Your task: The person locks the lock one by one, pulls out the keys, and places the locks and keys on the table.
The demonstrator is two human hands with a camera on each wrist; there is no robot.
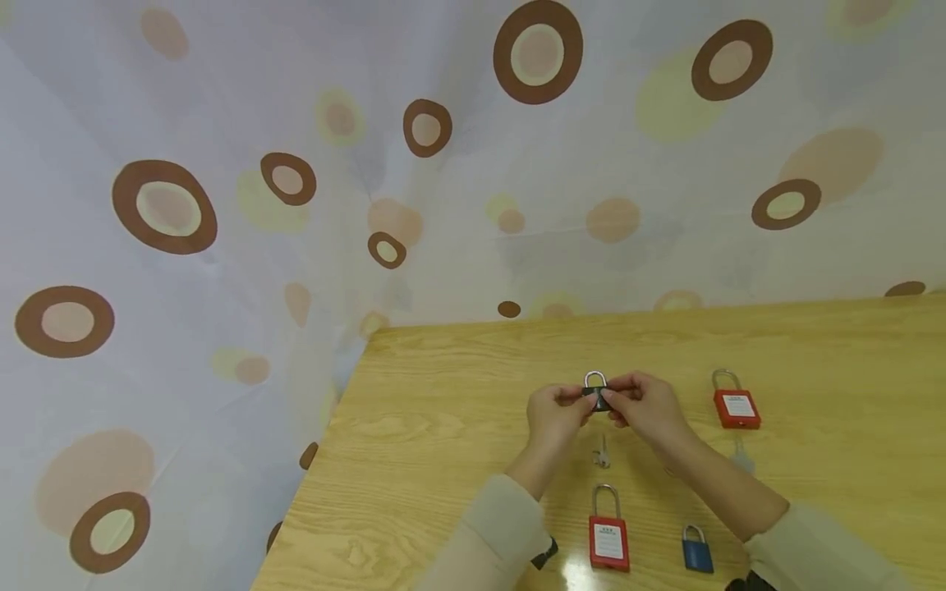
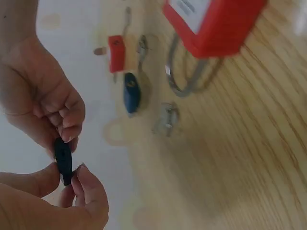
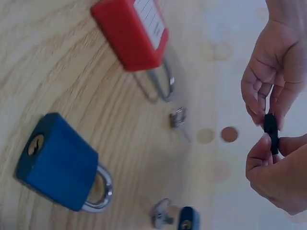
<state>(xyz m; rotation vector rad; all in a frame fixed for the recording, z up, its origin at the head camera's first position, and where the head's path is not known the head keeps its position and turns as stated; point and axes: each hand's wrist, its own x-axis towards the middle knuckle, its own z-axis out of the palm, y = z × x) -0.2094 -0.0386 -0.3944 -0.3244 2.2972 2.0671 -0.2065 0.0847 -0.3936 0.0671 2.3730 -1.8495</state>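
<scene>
A small black padlock [image 1: 597, 400] is held up over the table, its silver shackle pointing away from me. My left hand [image 1: 553, 414] pinches one side of its body between thumb and fingers. The other side is pinched by my right hand [image 1: 649, 408]. In the left wrist view, the lock's dark underside [image 2: 63, 157] faces the camera between both hands' fingertips. Below the hands lies a small bunch of keys [image 1: 602, 455] on the wooden table. A red padlock [image 1: 609, 542] with a white label and tall shackle lies nearer to me.
To the right lie another red padlock [image 1: 737, 409] and keys [image 1: 741, 456], partly behind my right forearm. A blue padlock [image 1: 697, 555] rests near the front. The right wrist view shows a second blue padlock [image 3: 188, 219] beside keys [image 3: 162, 213]. A dotted curtain [image 1: 458, 279] hangs behind the table.
</scene>
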